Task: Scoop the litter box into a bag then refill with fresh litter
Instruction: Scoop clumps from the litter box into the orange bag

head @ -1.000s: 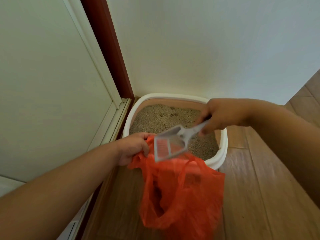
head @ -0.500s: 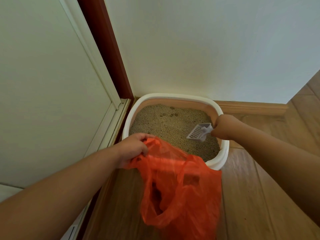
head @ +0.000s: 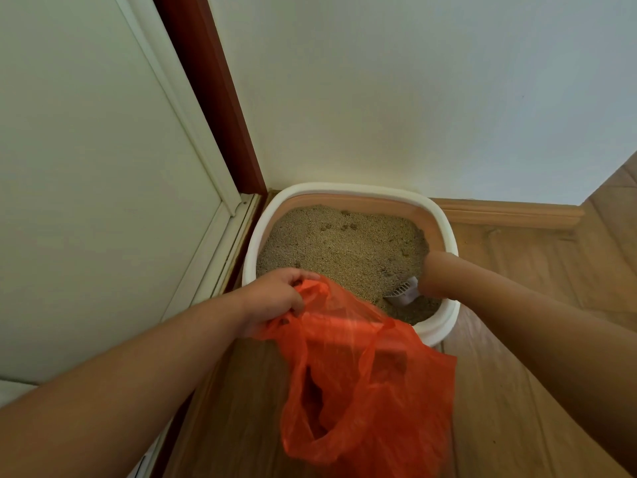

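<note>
your right hand (head: 435,276) was down in the litter box (head: 444,229) with the scoop (head: 404,294), lower than half a second before.

the box sat tight in the corner, walled at back and left, floor (head: 510,357) open on the right. your left hand (head: 272,300) pinched the orange bag (head: 365,384) rim at the near edge. the scoop was half buried; your right fingers were hidden, so i couldn't tell their grip.

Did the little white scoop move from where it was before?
Yes. The scoop went from above the orange bag down into the litter box, and now digs into the litter by its near right corner.
</note>
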Tool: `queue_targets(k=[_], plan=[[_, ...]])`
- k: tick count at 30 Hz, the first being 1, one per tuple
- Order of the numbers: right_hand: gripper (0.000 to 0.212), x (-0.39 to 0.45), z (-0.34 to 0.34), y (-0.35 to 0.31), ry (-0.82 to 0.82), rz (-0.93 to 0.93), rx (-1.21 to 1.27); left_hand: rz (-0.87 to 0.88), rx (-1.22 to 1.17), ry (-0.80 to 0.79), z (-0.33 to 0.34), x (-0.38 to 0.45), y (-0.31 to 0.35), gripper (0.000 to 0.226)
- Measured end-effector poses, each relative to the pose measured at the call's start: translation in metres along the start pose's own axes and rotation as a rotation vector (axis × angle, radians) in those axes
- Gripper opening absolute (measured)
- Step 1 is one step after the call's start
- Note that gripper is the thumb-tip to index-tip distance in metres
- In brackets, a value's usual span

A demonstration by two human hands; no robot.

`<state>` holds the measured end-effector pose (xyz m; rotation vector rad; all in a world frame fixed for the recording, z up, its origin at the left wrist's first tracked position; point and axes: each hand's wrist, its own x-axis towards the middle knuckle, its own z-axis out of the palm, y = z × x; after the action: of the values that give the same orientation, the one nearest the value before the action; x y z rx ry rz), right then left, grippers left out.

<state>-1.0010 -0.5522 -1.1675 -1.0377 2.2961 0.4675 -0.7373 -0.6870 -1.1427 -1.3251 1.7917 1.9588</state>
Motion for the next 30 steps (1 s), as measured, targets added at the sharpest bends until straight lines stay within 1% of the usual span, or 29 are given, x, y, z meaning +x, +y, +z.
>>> queue_targets(k=[2, 3, 6, 9, 14, 18, 21, 23, 25, 28, 30], plan=[[0.043, 0.011, 0.009, 0.004, 0.048, -0.013, 0.038, 0.002, -0.002, 0.009, 0.000, 0.001, 0.000, 0.068], [0.036, 0.017, 0.015, 0.005, 0.088, -0.003, 0.084, 0.003, -0.005, 0.012, -0.001, 0.002, 0.000, 0.068], [0.027, 0.026, 0.025, 0.004, 0.143, 0.021, 0.193, 0.004, -0.005, 0.029, -0.003, 0.004, -0.002, 0.069], [0.030, 0.036, 0.028, -0.002, 0.159, 0.016, 0.276, 0.002, -0.011, 0.044, -0.005, 0.005, -0.002, 0.070], [0.022, 0.060, 0.033, -0.013, 0.231, -0.012, 0.440, 0.003, -0.032, 0.058, -0.005, 0.007, 0.002, 0.068], [0.023, 0.079, 0.027, -0.026, 0.281, -0.042, 0.489, 0.015, -0.013, 0.083, -0.008, 0.013, 0.002, 0.067], [0.024, 0.094, 0.019, -0.036, 0.297, -0.076, 0.465, 0.035, 0.008, 0.135, -0.011, 0.017, 0.004, 0.071], [0.026, 0.106, 0.016, -0.040, 0.309, -0.087, 0.450, 0.055, 0.025, 0.189, -0.014, 0.022, 0.004, 0.074], [0.029, 0.119, 0.017, -0.041, 0.332, -0.102, 0.486, 0.067, 0.035, 0.227, -0.017, 0.026, 0.002, 0.074], [0.040, 0.131, 0.014, -0.046, 0.348, -0.151, 0.534, 0.066, 0.035, 0.246, -0.021, 0.031, -0.001, 0.075], [0.044, 0.138, 0.010, -0.050, 0.349, -0.172, 0.543, 0.054, 0.022, 0.244, -0.023, 0.033, -0.003, 0.073]])
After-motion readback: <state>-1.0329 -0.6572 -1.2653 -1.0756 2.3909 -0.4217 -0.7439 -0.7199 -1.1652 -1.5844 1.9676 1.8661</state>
